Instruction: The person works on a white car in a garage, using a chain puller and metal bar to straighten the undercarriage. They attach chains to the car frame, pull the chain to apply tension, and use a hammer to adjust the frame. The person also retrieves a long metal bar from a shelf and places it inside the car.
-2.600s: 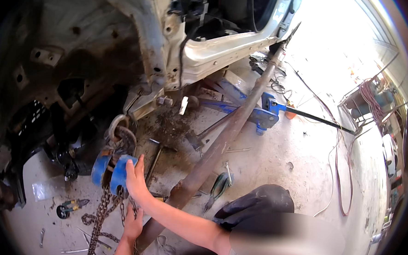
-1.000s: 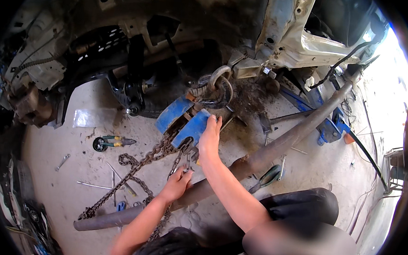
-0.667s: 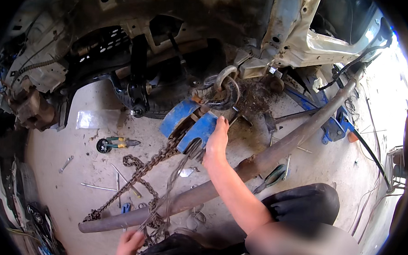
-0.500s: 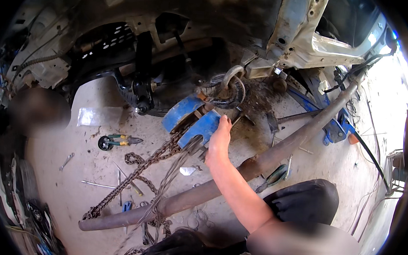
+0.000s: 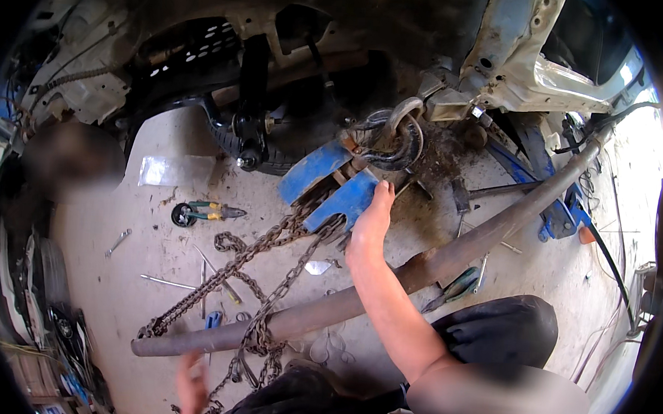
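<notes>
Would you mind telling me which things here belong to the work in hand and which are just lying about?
In hand:
- blue chain hoist, touched by the right hand
- chains, near the blurred left hand
- hook

Lying about:
- long pipe
- pliers
- wrench
- blue jack

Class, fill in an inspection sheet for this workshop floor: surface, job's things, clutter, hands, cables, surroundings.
Surface: dusty concrete floor.
Job's things: blue chain hoist hooked under the car body; its chains trail down over a long rusty pipe.
Clutter: pliers, wrench, thin rods.
Hands: right hand rests on the hoist, fingers straight; left hand blurred near the chains, grip unclear.
Cables: black cable at right.
Surroundings: stripped car body, blue floor jack.
</notes>
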### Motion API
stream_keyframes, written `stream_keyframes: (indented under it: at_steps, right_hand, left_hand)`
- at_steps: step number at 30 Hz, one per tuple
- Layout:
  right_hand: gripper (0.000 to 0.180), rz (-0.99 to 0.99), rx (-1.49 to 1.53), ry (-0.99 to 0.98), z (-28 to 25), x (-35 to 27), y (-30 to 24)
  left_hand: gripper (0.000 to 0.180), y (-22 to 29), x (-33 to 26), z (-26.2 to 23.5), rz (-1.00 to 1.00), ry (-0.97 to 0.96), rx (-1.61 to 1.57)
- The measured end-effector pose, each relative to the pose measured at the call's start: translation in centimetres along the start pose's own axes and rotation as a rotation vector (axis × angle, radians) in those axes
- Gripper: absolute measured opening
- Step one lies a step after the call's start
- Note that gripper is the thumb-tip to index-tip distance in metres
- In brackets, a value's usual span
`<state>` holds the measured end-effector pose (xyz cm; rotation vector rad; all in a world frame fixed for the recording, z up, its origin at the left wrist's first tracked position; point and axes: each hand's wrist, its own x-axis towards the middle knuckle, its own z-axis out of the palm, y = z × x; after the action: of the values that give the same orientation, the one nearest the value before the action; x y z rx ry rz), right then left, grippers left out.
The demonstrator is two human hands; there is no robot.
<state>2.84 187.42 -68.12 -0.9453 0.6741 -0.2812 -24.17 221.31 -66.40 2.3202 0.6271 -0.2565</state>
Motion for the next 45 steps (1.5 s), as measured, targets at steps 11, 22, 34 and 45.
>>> stream_keyframes:
  at_steps: [11, 22, 34, 45]
  right_hand:
    - [0.071, 0.060, -0.003, -0.050, 0.3, -0.4, -0.4]
    - [0.074, 0.054, -0.330, 0.182, 2.0, -2.3, -2.5]
    - [0.076, 0.111, -0.707, 0.051, 0.1, -15.9, 1.5]
    - [0.082, 0.716, -0.512, -0.174, 0.2, -31.3, 7.2]
  left_hand:
    - [0.028, 15.6, 10.4, 16.3, 0.479, -0.310, -0.011]
    - [0.026, 6.0, 2.2, 3.4, 0.244, -0.276, 0.276]
    - [0.035, -9.4, -12.1, -17.4, -0.044, -0.360, 0.804]
    - [0.041, -13.6, -23.1, -28.1, -0.057, -0.407, 0.820]
